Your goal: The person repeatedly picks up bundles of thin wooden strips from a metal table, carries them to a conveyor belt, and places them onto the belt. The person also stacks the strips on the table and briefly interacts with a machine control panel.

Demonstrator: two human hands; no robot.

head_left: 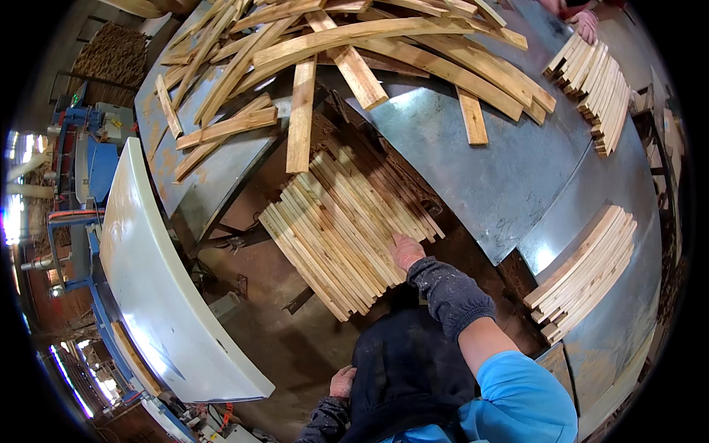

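Low in front of me lies a stack of pale wooden strips (pixel 325 232), set side by side with uneven ends. My right hand (pixel 408 252) reaches to the near right part of this stack, its fingers bent over the end of a strip. A dark grey sleeve cover wraps that forearm. Beside my dark apron (pixel 402 362), at the lower edge, is my left hand (pixel 342 382). Its fingers are mostly hidden against the cloth, so I cannot tell whether it holds anything.
Loose wooden strips (pixel 369 33) pile across the far metal table (pixel 473 184), several jutting over its edge. Strip bundles lie on the right (pixel 583 273) and far right (pixel 594 92), where another person's hand (pixel 585 26) touches one. A pale panel (pixel 159 280) and blue machinery (pixel 100 170) stand left.
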